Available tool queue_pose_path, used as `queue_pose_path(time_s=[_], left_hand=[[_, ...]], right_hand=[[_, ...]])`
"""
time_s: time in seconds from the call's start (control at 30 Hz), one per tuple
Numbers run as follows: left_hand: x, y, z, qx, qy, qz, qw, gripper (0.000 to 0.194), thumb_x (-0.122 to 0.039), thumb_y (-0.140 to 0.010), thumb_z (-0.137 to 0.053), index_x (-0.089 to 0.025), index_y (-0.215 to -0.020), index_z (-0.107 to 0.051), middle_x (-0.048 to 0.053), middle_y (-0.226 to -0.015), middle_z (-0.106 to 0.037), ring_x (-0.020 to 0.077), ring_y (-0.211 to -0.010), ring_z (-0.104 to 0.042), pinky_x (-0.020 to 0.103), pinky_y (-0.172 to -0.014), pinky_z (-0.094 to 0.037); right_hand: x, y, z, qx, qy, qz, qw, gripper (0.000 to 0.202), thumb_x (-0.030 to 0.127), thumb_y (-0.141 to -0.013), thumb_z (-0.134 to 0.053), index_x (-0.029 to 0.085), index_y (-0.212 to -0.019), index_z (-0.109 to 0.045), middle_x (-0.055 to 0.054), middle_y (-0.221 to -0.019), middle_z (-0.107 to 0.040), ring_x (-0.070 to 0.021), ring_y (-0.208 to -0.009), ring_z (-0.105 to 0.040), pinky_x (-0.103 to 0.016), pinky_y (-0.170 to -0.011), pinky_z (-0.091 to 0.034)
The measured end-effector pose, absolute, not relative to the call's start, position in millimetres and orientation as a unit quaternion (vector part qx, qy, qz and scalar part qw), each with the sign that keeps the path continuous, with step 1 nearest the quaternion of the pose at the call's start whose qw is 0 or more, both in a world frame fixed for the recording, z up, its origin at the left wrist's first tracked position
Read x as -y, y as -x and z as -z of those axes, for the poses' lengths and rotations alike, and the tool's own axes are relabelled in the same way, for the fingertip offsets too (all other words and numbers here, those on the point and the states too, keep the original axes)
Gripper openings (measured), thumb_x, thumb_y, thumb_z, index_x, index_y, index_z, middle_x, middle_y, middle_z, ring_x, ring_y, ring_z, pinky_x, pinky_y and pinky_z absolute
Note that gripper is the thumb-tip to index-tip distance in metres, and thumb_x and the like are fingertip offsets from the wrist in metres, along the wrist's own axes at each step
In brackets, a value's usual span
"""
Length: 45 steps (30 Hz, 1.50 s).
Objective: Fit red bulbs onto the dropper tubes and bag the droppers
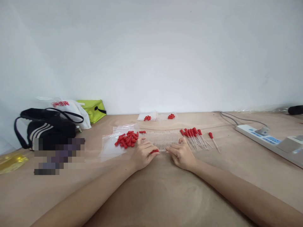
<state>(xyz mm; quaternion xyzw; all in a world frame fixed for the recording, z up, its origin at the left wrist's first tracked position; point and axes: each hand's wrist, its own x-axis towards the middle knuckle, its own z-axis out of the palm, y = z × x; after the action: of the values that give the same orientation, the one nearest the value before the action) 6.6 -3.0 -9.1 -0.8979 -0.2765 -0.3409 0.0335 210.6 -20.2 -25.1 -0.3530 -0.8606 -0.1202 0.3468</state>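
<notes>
Between the fingers of my left hand (143, 154) is a red rubber dropper bulb (154, 151). My right hand (181, 154) pinches a clear glass dropper tube (162, 150), which lies level with its end at the bulb; whether the tube sits inside the bulb I cannot tell. Just beyond both hands lies a row of bare glass tubes (163, 138). A heap of loose red bulbs (127, 139) rests left of my left hand. Several droppers with red bulbs fitted (194, 135) lie right of my right hand, and a single dropper (214, 142) lies apart from them.
Clear plastic bags (110, 146) lie under and beside the bulb heap. Two small bags with red bulbs (147, 118) lie near the wall. A black bag (50, 129) and a green box bag (93, 110) stand left. A power strip (267, 140) with cables lies right.
</notes>
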Motion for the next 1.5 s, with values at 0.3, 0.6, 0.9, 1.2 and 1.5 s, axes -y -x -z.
queue_pose_path(time_s=[0.3, 0.6, 0.9, 1.2, 1.5], left_hand=[[4, -9, 8, 0.277, 0.905, 0.322, 0.008, 0.014, -0.026, -0.082, -0.049, -0.018, -0.073, -0.058, -0.001, -0.067, -0.064, 0.0135, -0.066, -0.056, 0.039, -0.088, -0.025], [-6, -3, 6, 0.273, 0.920, 0.280, -0.021, 0.014, -0.033, -0.077, -0.058, -0.021, -0.071, -0.064, -0.002, -0.065, -0.065, 0.0134, -0.067, -0.058, 0.036, -0.090, -0.028], [-1, 1, 6, 0.398, 0.866, 0.302, 0.002, 0.042, -0.028, -0.071, -0.062, -0.020, -0.110, -0.049, 0.006, -0.103, -0.058, 0.0221, -0.099, -0.050, 0.039, -0.089, -0.029], [-3, 1, 6, 0.385, 0.877, 0.288, -0.016, 0.020, -0.023, -0.073, -0.057, -0.020, -0.093, -0.057, 0.004, -0.092, -0.058, 0.0195, -0.090, -0.051, 0.038, -0.086, -0.030], [-3, 1, 10, 0.425, 0.853, 0.301, 0.042, 0.019, -0.033, -0.071, -0.060, -0.021, -0.087, -0.060, 0.003, -0.089, -0.059, 0.0214, -0.088, -0.050, 0.041, -0.084, -0.025]], right_hand=[[20, -205, 26, 0.863, 0.351, 0.112, 0.345, 0.024, 0.012, -0.079, -0.038, 0.016, -0.067, -0.059, 0.001, -0.055, -0.055, -0.0085, -0.052, -0.036, -0.030, -0.064, -0.018], [14, -208, 17, 0.886, 0.355, 0.135, 0.267, 0.021, 0.024, -0.082, -0.043, 0.019, -0.072, -0.061, -0.001, -0.072, -0.061, -0.0120, -0.068, -0.043, -0.031, -0.067, -0.018], [-1, -238, 13, 0.717, 0.613, 0.163, 0.289, 0.024, 0.025, -0.082, -0.039, 0.019, -0.093, -0.059, -0.005, -0.081, -0.064, -0.0181, -0.079, -0.051, -0.031, -0.070, -0.020], [-5, -249, 7, 0.638, 0.740, 0.127, 0.173, 0.021, 0.019, -0.074, -0.041, 0.016, -0.088, -0.057, -0.010, -0.079, -0.064, -0.0236, -0.077, -0.055, -0.037, -0.073, -0.022], [-6, -249, 16, 0.670, 0.708, 0.134, 0.179, 0.023, 0.023, -0.075, -0.039, 0.018, -0.079, -0.061, -0.009, -0.083, -0.065, -0.0215, -0.080, -0.053, -0.038, -0.075, -0.023]])
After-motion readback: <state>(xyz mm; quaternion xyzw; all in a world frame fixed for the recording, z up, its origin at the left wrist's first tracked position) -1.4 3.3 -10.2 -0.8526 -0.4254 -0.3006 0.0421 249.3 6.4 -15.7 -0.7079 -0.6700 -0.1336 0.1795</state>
